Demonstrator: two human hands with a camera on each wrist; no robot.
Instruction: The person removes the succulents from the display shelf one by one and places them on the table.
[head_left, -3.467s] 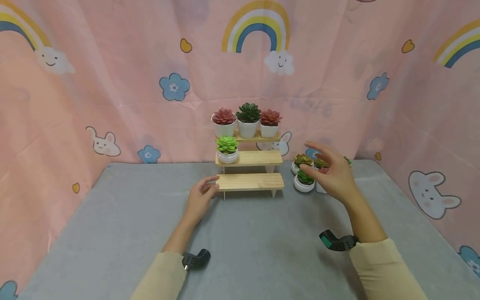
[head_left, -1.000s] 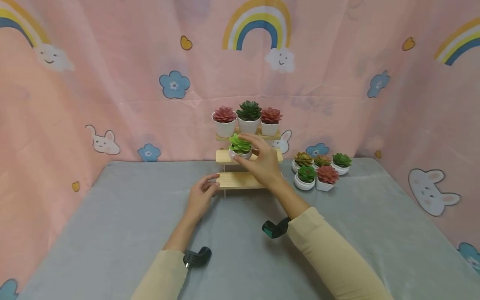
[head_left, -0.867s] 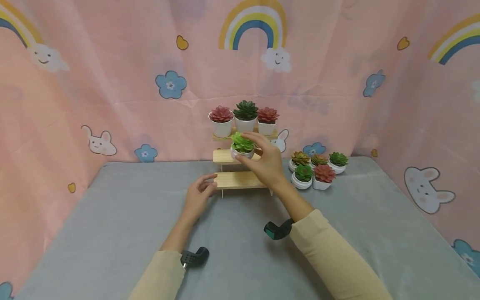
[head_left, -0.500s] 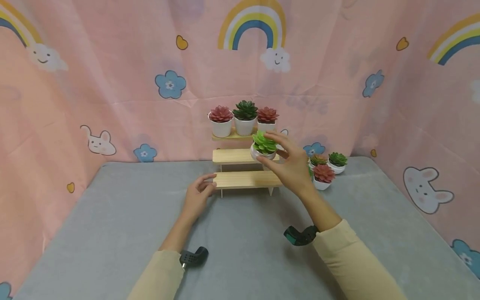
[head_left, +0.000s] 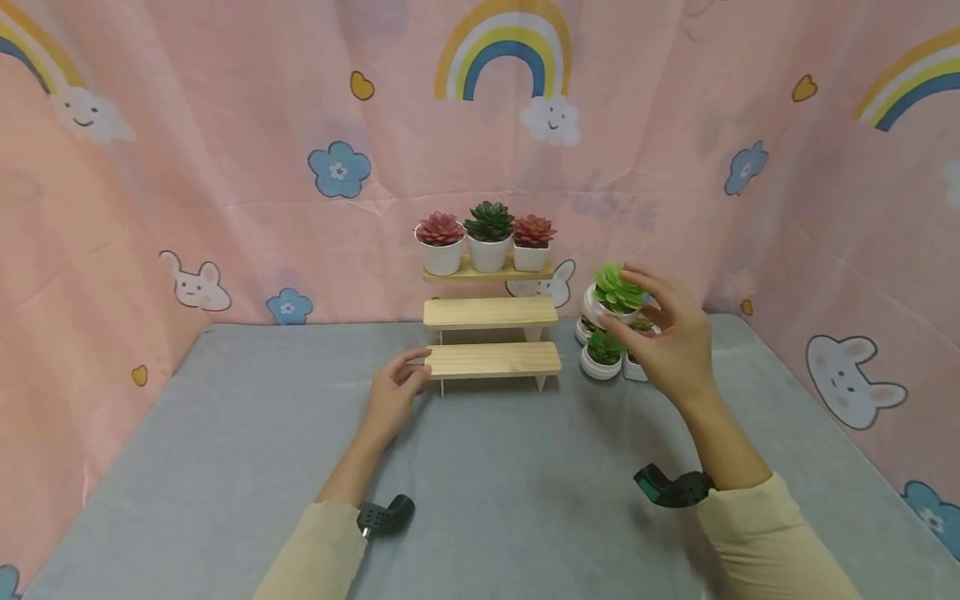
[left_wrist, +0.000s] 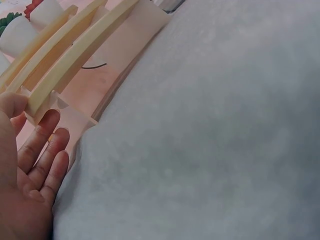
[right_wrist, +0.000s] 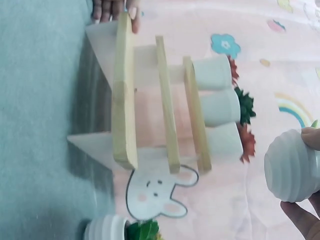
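Note:
My right hand (head_left: 675, 350) grips a bright green potted succulent (head_left: 618, 289) by its ribbed white pot (right_wrist: 290, 165), raised above the other pots at the right. My left hand (head_left: 393, 398) pinches the left end of the bottom board of a three-step wooden plant stand (head_left: 492, 360). Thumb and forefinger meet that board's end in the left wrist view, the other fingers extended below it. On the top step stand a pink-red succulent (head_left: 440, 242), a dark green one (head_left: 489, 236) and a red one (head_left: 532, 242). The middle and bottom boards are bare.
Right of the stand, several small potted succulents cluster on the grey tabletop (head_left: 480, 500), including a green one (head_left: 602, 354); my right hand partly hides the others. A pink patterned curtain (head_left: 660, 125) hangs close behind and along the sides.
Earlier, the green succulent stood on the middle board's left end. My right hand took hold of it, lifted it and carried it right, over the cluster. My left hand stayed at the stand.

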